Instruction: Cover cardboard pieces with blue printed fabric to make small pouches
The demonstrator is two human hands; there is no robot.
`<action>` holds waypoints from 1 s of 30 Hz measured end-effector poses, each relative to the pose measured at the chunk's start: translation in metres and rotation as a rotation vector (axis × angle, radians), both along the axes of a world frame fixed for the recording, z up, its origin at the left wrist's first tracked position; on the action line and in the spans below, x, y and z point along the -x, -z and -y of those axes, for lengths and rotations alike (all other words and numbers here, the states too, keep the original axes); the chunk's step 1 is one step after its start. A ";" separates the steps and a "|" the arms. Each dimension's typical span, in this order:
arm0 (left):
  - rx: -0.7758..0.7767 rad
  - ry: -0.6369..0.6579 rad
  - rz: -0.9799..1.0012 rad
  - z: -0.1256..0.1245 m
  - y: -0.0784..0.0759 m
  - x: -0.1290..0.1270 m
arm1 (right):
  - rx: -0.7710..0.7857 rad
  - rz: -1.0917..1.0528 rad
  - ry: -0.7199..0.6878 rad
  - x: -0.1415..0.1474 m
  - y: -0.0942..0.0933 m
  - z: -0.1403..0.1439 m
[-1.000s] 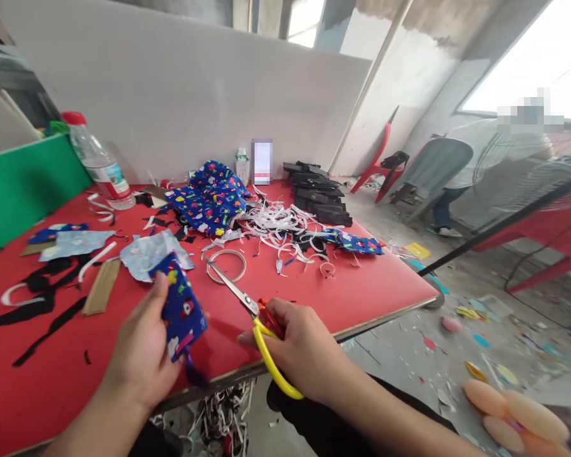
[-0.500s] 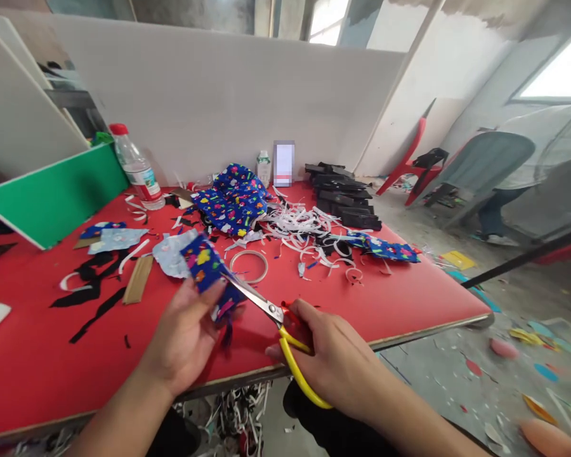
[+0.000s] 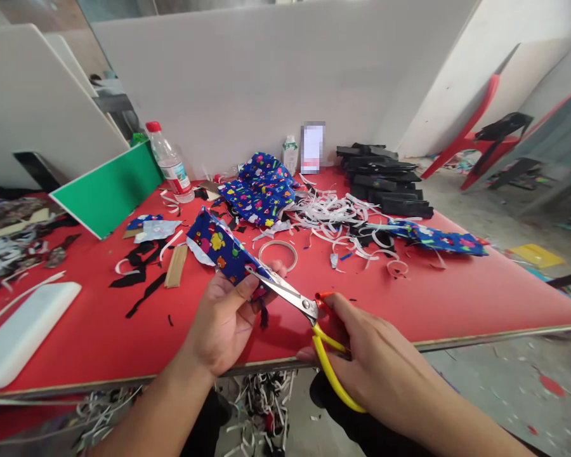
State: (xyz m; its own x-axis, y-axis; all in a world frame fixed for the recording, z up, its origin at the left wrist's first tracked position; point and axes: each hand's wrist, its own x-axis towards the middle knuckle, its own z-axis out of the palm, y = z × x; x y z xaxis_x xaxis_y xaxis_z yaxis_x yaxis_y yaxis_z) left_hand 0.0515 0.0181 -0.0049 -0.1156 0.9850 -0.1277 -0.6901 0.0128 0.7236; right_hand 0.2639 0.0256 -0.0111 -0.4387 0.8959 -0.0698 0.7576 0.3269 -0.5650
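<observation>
Fabric piece [image 3: 219, 244], blue with bright print, held above the red table [image 3: 457, 298] near its front edge, not lying on it. Pinched at its lower corner in the left hand [image 3: 223, 317]: thumb pressed on top, other fingers curled underneath, one fingertip showing just past the blades. Free end sticking up and left, unsupported.

Behind, from big to small: green board [image 3: 109, 193] leaning at the left, heap of the same print cloth [image 3: 261, 187], stack of black pieces [image 3: 385, 181], tangle of white strips [image 3: 333, 212], plastic bottle [image 3: 171, 165], tape ring [image 3: 279, 242] just beyond the left hand.

Scissors [image 3: 309, 311] gripped in the right hand [image 3: 371, 362], fingers curled through the yellow loops, blade tips meeting the cloth right beside the left thumb. Cannot tell how far the blades stand apart.

Risks, as judged:
- Nicked thumb or fingertip, from blades closing so near the pinch.
- Crooked or ragged cut, from the floppy free end sagging or twisting with only one corner held.
- Cloth folding between the blades instead of shearing, from slack at the bite.
- Offcut dropping over the table edge into the scraps below, from working so close to that edge.
</observation>
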 end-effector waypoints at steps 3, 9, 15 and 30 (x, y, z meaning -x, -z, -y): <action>-0.001 0.000 0.012 0.001 0.002 -0.002 | -0.011 0.038 0.014 0.001 0.000 0.000; -0.021 -0.040 0.008 -0.001 0.006 -0.002 | -0.057 0.069 0.020 -0.002 0.006 -0.001; 0.007 -0.080 0.016 -0.001 0.008 -0.005 | -0.110 0.072 0.023 0.000 0.009 -0.001; -0.002 -0.088 0.025 0.000 0.007 -0.005 | -0.199 0.143 0.031 0.003 0.008 0.000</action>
